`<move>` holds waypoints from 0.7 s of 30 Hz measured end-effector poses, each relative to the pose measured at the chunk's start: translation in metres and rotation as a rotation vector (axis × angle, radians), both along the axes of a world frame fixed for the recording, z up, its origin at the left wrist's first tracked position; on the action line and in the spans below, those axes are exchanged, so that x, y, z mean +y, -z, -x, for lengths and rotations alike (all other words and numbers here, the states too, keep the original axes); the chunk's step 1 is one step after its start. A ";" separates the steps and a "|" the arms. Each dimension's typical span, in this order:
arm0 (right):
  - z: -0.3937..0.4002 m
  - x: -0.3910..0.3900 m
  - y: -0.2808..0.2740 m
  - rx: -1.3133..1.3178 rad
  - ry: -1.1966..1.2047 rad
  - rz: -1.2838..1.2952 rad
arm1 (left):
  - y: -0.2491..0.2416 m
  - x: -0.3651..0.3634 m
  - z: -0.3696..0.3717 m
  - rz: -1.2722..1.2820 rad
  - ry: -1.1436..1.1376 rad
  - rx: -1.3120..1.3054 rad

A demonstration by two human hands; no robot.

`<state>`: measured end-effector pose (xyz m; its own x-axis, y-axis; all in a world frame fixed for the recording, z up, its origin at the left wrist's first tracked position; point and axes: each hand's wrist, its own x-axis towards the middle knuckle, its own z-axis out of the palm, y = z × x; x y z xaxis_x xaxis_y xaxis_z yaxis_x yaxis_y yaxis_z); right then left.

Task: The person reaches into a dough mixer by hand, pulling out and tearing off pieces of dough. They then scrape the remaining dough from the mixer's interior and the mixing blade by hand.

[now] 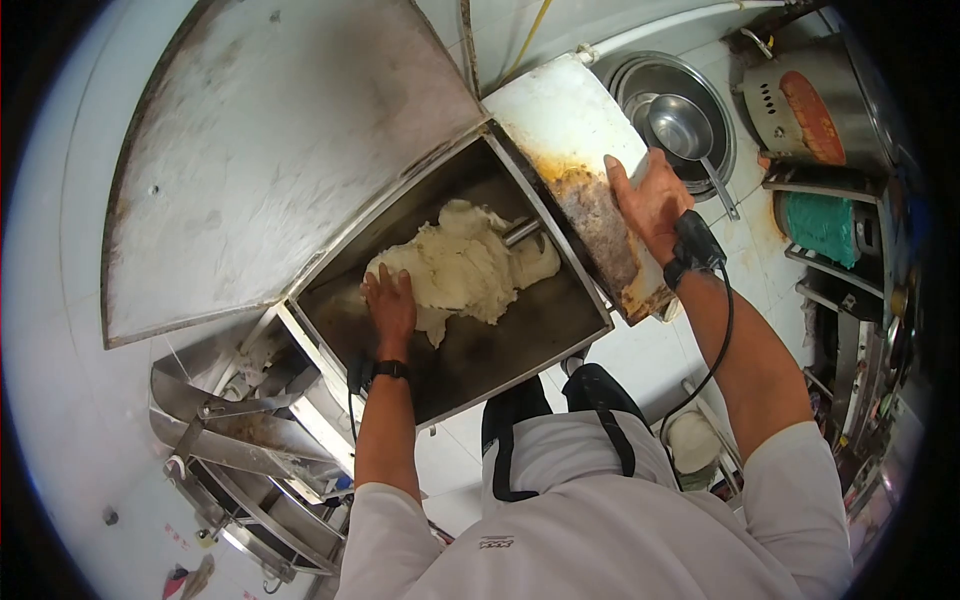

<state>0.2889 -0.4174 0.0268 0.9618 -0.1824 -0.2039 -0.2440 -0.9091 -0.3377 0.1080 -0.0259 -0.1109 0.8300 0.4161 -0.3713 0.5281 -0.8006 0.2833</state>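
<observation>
A large pale lump of dough [455, 265] lies in the metal trough of a dough mixer [440, 385], wrapped in part around a steel shaft [522, 232]. My left hand [390, 310] reaches into the trough, its fingers spread on the left edge of the dough. On the right, my right hand [652, 203] rests against the rusty white housing [590, 200] beside the trough, fingers stretched out and holding nothing. Both wrists wear dark straps; a small black device with a cable sits at the right one.
The mixer's big metal lid [290, 150] stands raised at the upper left. Nested metal bowls [725, 130] with a ladle [682, 128] are beyond the housing. A large steel pot [815, 105] stands at the far right, above a shelf with a green object [820, 228]. Metal racks [250, 440] crowd the lower left.
</observation>
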 end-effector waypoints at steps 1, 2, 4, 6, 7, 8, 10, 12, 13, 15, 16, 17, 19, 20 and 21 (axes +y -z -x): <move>0.000 0.000 -0.001 0.017 0.003 0.001 | -0.008 -0.006 -0.007 0.052 -0.061 0.016; 0.000 0.000 0.000 0.017 0.007 0.003 | 0.002 -0.006 -0.008 0.054 -0.057 0.016; 0.001 -0.001 0.004 -0.018 -0.003 0.006 | 0.027 -0.005 -0.008 0.222 -0.146 -0.148; 0.001 -0.001 0.005 -0.008 0.000 0.005 | 0.031 -0.010 -0.012 0.243 -0.105 -0.135; 0.001 -0.001 0.006 0.003 -0.005 0.001 | 0.030 -0.015 -0.013 0.259 -0.072 -0.121; 0.003 -0.002 0.006 0.007 -0.003 0.006 | 0.029 -0.025 -0.012 0.265 -0.070 -0.116; 0.001 -0.002 0.007 -0.014 -0.003 -0.005 | 0.022 -0.057 -0.020 0.019 0.068 -0.001; 0.001 -0.002 0.005 0.008 -0.002 -0.014 | 0.019 -0.088 -0.037 0.026 0.237 0.039; 0.000 -0.002 0.004 0.032 -0.001 -0.025 | 0.015 -0.100 -0.050 0.028 0.405 0.080; 0.003 -0.001 0.012 -0.036 -0.003 -0.002 | 0.001 -0.114 -0.076 0.138 0.386 0.257; 0.004 -0.001 0.014 -0.091 -0.015 0.016 | -0.003 -0.119 -0.083 0.244 0.355 0.446; 0.003 -0.003 0.013 -0.096 -0.023 0.022 | -0.001 -0.111 -0.084 0.289 0.304 0.370; 0.002 0.000 0.003 0.017 -0.011 0.000 | 0.003 -0.092 -0.090 0.389 0.200 0.420; 0.002 0.000 0.006 0.003 -0.012 -0.002 | 0.004 -0.082 -0.097 0.482 0.104 0.464; 0.002 -0.002 0.016 -0.059 -0.013 0.014 | 0.003 -0.074 -0.098 0.531 0.039 0.440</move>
